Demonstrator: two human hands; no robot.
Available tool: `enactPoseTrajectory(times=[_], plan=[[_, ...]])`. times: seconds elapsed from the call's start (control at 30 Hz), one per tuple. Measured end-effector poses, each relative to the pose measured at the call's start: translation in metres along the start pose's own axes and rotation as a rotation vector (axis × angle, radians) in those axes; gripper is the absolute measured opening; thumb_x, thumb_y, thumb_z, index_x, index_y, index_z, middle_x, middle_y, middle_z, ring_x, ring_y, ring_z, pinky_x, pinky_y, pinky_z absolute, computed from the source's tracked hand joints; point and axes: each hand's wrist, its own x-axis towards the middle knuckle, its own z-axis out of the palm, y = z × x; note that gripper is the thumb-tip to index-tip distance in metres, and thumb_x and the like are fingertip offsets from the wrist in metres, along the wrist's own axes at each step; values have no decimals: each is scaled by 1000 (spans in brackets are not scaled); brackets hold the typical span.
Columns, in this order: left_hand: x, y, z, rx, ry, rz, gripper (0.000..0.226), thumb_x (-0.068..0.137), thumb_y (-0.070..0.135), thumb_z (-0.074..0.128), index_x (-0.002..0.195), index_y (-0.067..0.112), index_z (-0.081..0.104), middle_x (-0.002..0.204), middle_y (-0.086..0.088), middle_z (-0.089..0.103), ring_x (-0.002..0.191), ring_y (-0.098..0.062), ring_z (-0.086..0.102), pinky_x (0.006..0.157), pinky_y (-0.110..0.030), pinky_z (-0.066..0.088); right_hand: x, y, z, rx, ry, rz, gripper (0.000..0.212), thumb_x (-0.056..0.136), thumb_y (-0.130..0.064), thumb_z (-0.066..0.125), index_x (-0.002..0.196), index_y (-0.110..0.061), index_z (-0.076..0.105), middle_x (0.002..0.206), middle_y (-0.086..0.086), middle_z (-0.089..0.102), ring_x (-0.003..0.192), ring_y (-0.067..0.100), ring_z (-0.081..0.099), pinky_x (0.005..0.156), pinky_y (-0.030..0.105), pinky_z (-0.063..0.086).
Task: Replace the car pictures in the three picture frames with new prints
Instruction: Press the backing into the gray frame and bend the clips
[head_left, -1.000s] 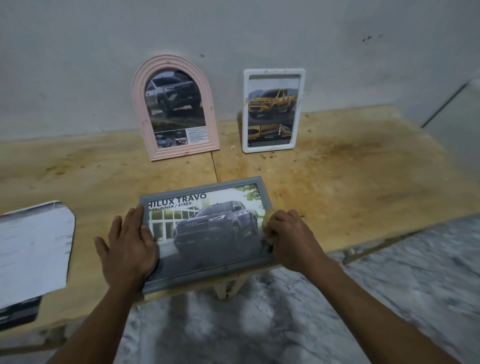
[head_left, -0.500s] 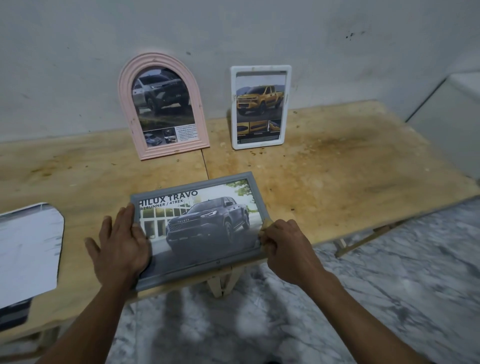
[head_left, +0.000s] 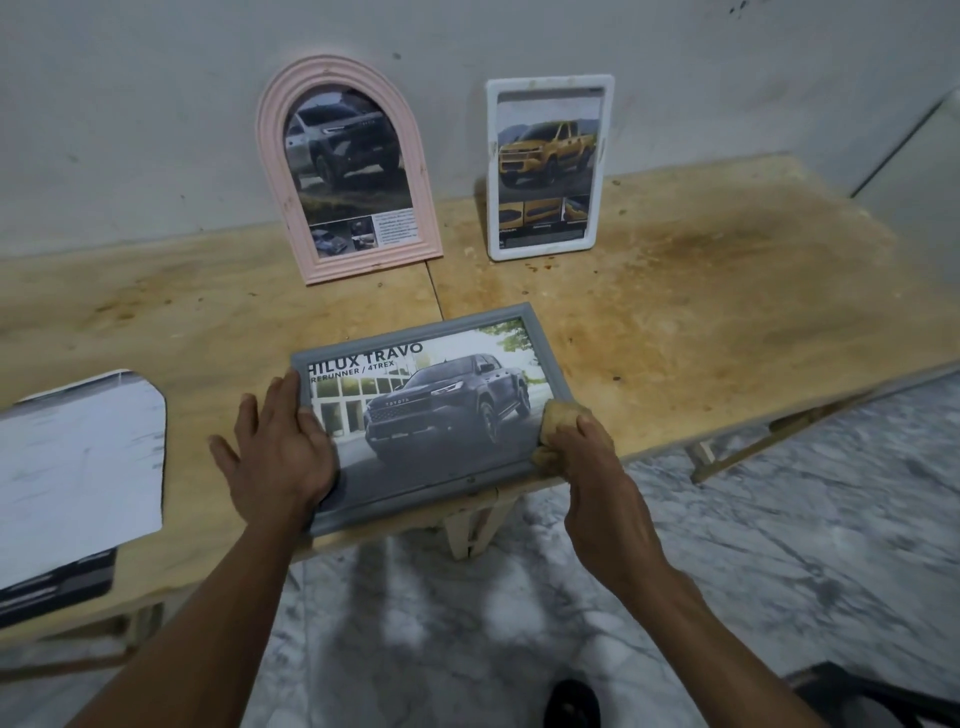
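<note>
A grey frame (head_left: 545, 353) lies flat at the table's near edge, showing a dark pickup print headed "HILUX TRAVO". My left hand (head_left: 275, 447) presses flat on the frame's left side, fingers spread. My right hand (head_left: 582, 447) grips a yellowish sponge-like pad (head_left: 558, 415) against the frame's right edge. At the back, a pink arched frame (head_left: 270, 156) with a grey truck picture and a white rectangular frame (head_left: 493, 171) with a yellow pickup picture lean upright against the wall.
The wooden table (head_left: 701, 312) is stained and has a seam down its middle. A stack of loose prints (head_left: 78, 457), white side up, lies at the left. The grey wall stands right behind the frames. Marble floor (head_left: 779, 571) lies below the table edge.
My right hand has shifted a little along the frame's right edge and the pad under it now shows more. The head moved closer. The frame stays flat.
</note>
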Motion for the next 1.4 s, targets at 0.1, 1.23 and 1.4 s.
enactPoseTrajectory(times=[0.1, 1.23, 1.4], plan=[[-1, 1, 0, -12, 1, -2, 48, 100, 30, 34, 148, 35, 30, 155, 3, 37, 148, -24, 17, 117, -62, 5, -3, -3, 8, -26, -15, -7, 78, 75, 23, 46, 140, -21, 47, 153, 1, 35, 141, 9, 24, 94, 35, 44], [2, 3, 0, -19, 0, -7, 50, 100, 26, 32, 149, 33, 29, 156, 10, 32, 149, -23, 16, 116, -64, 4, -24, -121, 122, -7, 91, -328, 66, 69, 5, 38, 128, -11, 63, 131, 2, 62, 129, 16, 52, 109, 37, 40], [0, 3, 0, -18, 16, -6, 50, 99, 26, 34, 149, 33, 30, 155, 9, 35, 149, -22, 17, 117, -63, 4, -26, -136, 134, 29, 86, -333, 63, 69, 3, 41, 126, -11, 64, 131, 1, 63, 128, 14, 52, 112, 33, 35]])
